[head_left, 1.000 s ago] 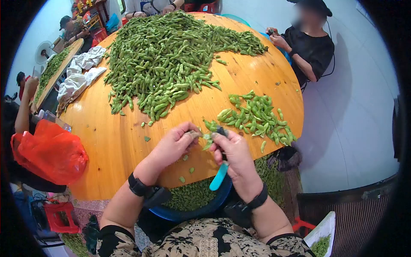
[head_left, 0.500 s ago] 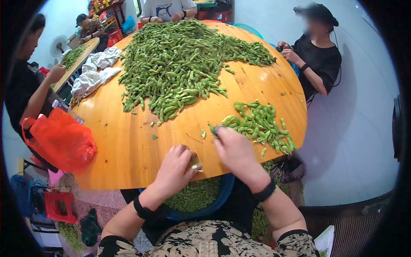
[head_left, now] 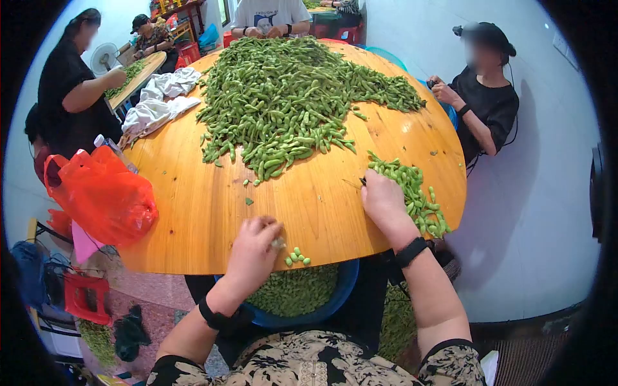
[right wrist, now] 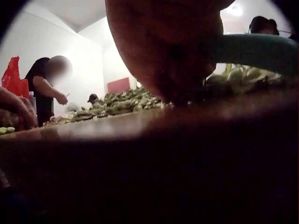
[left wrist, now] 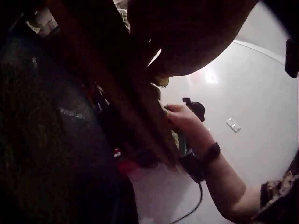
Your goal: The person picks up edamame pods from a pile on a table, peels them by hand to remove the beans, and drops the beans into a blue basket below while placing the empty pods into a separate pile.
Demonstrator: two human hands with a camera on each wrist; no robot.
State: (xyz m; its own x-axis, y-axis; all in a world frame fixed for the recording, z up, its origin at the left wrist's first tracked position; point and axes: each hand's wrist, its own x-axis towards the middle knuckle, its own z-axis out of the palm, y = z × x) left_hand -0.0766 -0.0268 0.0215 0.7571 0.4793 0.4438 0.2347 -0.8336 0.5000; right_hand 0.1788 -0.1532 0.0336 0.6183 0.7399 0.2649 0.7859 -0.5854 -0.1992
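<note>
Fingers of the left hand (head_left: 255, 249) are bent over the near edge of the wooden table (head_left: 309, 219), a pale, blurred bit showing at their tips; whether they pinch it, I cannot tell. Those of the right hand (head_left: 386, 201) are curled round a teal-handled tool (right wrist: 254, 50), its handle showing in the right wrist view. At far left a person in black (head_left: 67, 100) is beside the table, and a red plastic bag (head_left: 106, 199) sits at the table's left edge, with a clear bottle (head_left: 122, 156) just behind it and a crumpled white cloth (head_left: 154, 109) farther back. Next comes the large heap of green pods (head_left: 270, 106), spread over the far middle of the table. Just right of the left hand, a few shelled beans (head_left: 297, 257) lie close together near the edge, above a blue basin (head_left: 348, 288) of green beans below the table. Right of these, the right hand is at the smaller pile of pods (head_left: 420, 196), partly covering it. At far right another person in black (head_left: 487, 96) is beside the table.
</note>
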